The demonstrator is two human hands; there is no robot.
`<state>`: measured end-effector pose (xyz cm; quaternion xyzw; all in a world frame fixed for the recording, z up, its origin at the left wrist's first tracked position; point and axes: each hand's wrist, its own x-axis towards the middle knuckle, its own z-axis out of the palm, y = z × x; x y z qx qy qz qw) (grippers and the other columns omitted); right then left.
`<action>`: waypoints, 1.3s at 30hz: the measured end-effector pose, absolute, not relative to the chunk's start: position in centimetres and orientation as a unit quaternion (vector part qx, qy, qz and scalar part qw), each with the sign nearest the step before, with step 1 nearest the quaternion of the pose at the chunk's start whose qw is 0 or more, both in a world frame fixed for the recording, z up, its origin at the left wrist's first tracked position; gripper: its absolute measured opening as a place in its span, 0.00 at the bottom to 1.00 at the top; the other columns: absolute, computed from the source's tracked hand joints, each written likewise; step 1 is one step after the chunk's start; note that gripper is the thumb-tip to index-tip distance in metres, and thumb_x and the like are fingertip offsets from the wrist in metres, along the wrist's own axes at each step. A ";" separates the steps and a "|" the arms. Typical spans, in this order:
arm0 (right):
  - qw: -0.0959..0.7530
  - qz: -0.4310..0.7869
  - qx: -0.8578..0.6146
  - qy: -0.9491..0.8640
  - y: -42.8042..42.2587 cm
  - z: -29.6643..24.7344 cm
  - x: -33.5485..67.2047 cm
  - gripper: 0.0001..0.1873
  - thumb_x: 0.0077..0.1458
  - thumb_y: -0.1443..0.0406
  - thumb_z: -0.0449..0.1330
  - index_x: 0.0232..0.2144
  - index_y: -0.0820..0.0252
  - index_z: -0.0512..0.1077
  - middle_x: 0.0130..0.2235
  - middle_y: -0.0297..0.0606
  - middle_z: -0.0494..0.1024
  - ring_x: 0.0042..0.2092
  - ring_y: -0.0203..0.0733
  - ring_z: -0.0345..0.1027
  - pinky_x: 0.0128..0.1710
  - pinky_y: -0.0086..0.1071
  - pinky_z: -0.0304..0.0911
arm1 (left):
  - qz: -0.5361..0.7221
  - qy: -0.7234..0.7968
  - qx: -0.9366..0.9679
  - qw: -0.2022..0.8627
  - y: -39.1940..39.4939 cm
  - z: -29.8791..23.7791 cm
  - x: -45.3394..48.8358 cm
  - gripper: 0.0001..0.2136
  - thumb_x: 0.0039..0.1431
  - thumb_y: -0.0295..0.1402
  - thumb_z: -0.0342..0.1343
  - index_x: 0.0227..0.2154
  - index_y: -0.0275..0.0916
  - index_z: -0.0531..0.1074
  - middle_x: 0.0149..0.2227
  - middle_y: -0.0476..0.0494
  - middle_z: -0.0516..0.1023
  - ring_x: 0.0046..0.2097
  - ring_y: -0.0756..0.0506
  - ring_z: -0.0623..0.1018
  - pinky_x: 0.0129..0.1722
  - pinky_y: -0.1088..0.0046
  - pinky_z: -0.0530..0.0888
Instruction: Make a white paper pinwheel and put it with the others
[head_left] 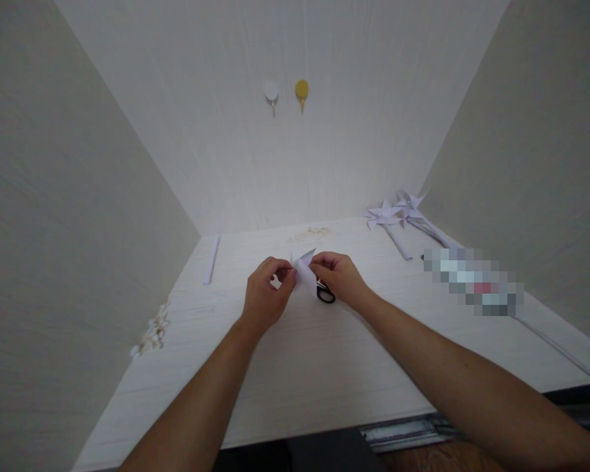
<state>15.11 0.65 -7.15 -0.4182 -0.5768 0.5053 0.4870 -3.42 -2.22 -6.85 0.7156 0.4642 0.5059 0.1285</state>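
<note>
Between my two hands, above the middle of the table, is a white paper pinwheel (305, 274) with pointed, folded blades. My left hand (270, 288) pinches its left side between thumb and fingers. On the other side my right hand (338, 275) has its fingers closed on the paper's right edge. A pair of scissors (326, 294) with black handles lies on the table just below my right hand; its blades are mostly hidden behind the paper and the hand.
Finished-looking paper pinwheels (384, 215) on rolled sticks lie at the back right. A rolled paper stick (211, 261) lies at the left. Small whitish scraps (152, 333) sit along the left edge. A white cable (555, 346) runs from a blurred object at right. Two hooks (301, 90) are on the wall.
</note>
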 end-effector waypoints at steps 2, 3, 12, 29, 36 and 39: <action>0.492 0.490 -0.424 -0.581 0.6 -7.0 15.2 0.11 0.47 0.56 0.65 0.26 0.58 0.77 0.24 0.33 0.76 0.27 0.36 0.65 0.28 0.31 0.61 | 0.504 0.466 0.721 0.099 -2.2 -6.9 -3.5 0.03 0.61 0.29 0.58 0.32 0.40 0.75 0.29 0.49 0.76 0.33 0.47 0.75 0.34 0.70 0.70; 0.493 0.483 -0.427 -0.584 0.5 -6.9 15.2 0.12 0.49 0.55 0.64 0.25 0.58 0.77 0.24 0.33 0.77 0.27 0.37 0.66 0.29 0.32 0.61 | 0.501 0.468 0.723 0.086 -2.3 -7.0 -3.5 0.02 0.60 0.29 0.59 0.32 0.40 0.75 0.29 0.49 0.76 0.32 0.47 0.75 0.34 0.70 0.69; 0.468 0.394 -0.450 -0.650 -0.1 -7.9 14.7 0.15 0.52 0.52 0.69 0.29 0.59 0.82 0.30 0.39 0.83 0.32 0.41 0.71 0.30 0.33 0.61 | 0.468 0.459 0.755 -0.003 -2.5 -7.3 -3.4 0.03 0.61 0.28 0.60 0.31 0.40 0.75 0.28 0.49 0.75 0.32 0.46 0.74 0.34 0.69 0.69; 0.465 0.419 -0.421 -0.657 0.1 -8.0 14.7 0.18 0.53 0.51 0.67 0.24 0.59 0.79 0.27 0.37 0.78 0.31 0.39 0.67 0.27 0.30 0.57 | 0.467 0.441 0.764 -0.058 -2.5 -7.4 -3.3 0.04 0.63 0.28 0.60 0.32 0.40 0.76 0.29 0.46 0.77 0.33 0.45 0.75 0.36 0.67 0.71; 0.478 0.399 -0.432 -0.653 0.1 -8.1 14.9 0.15 0.53 0.52 0.66 0.29 0.58 0.80 0.29 0.38 0.81 0.30 0.39 0.67 0.29 0.32 0.61 | 0.494 0.441 0.748 -0.038 -2.6 -7.0 -3.5 0.02 0.65 0.30 0.60 0.36 0.40 0.76 0.31 0.46 0.79 0.35 0.44 0.77 0.39 0.65 0.73; 0.475 0.398 -0.430 -0.657 -0.1 -8.0 14.9 0.15 0.54 0.52 0.66 0.31 0.58 0.80 0.30 0.38 0.81 0.30 0.39 0.68 0.29 0.32 0.61 | 0.511 0.430 0.743 -0.037 -2.4 -6.9 -3.7 0.01 0.64 0.31 0.62 0.36 0.41 0.76 0.33 0.45 0.79 0.37 0.43 0.77 0.40 0.65 0.74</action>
